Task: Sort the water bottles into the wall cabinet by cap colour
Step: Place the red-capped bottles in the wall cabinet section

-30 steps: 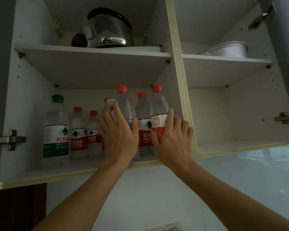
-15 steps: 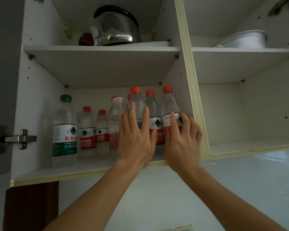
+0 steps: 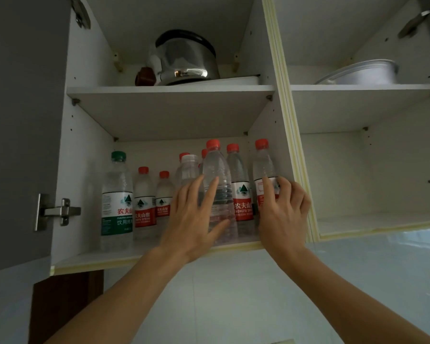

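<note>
On the lower left shelf (image 3: pixel 159 252) of the open wall cabinet stand several red-capped water bottles. A taller green-capped bottle (image 3: pixel 116 199) is at the far left and a white-capped bottle (image 3: pixel 189 167) is in the middle. My left hand (image 3: pixel 194 217) is spread against an unlabelled red-capped bottle (image 3: pixel 219 175), with index finger and thumb around its lower body and the other fingers over the white-capped bottle. My right hand (image 3: pixel 283 209) curls around the label of the rightmost red-capped bottle (image 3: pixel 263 165), next to the cabinet's divider (image 3: pixel 287 120).
A steel kettle (image 3: pixel 184 60) and a small brown object (image 3: pixel 144 76) sit on the upper left shelf. A metal bowl (image 3: pixel 360 74) is on the upper right shelf. The lower right compartment (image 3: pixel 372 180) holds nothing visible. The open grey door (image 3: pixel 23 120) with its hinge (image 3: pixel 57 212) is on the left.
My left hand has slid right, off the white-capped bottle and onto the unlabelled red-capped one. My right hand stays on the rightmost bottle. The view has shifted closer to the cabinet.
</note>
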